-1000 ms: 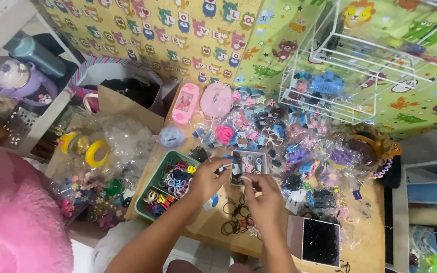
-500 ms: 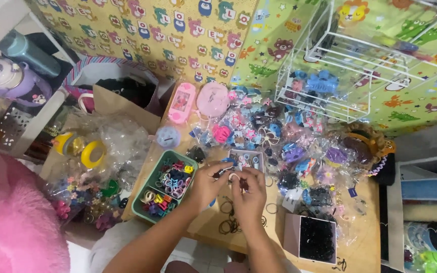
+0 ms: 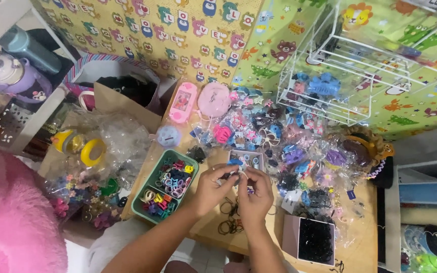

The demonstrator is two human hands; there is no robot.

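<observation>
Both hands meet over the middle of the wooden table [image 3: 259,242]: the left hand [image 3: 212,188] and the right hand [image 3: 255,194] have their fingertips pinched together on one small hair tie [image 3: 237,170], pale with a touch of blue, held just above the tabletop and just in front of a small card of hair accessories [image 3: 246,158]. Neither hand is slack; each is closed on the same little piece, though the exact hold of each finger is too small to make out. Going by size, the patterned play mat [image 3: 178,35] stands behind the table as a backdrop, a white wire rack [image 3: 370,65] holding blue hair claws sits at the far right, and a wide heap of bagged hair clips [image 3: 279,136] covers the far half of the table. Left of the hands lies a green tray [image 3: 142,199] filled with coloured hair rings, and near the right edge a pink box [image 3: 315,242] of black elastics stands open. A few loose black elastics [image 3: 228,220] lie under the wrists. As a judgement, the step in hand looks like handling or sorting a single tie, and the next move would call for a steady two-handed pinch and a clear choice of container, since the tray and box are both near.
</observation>
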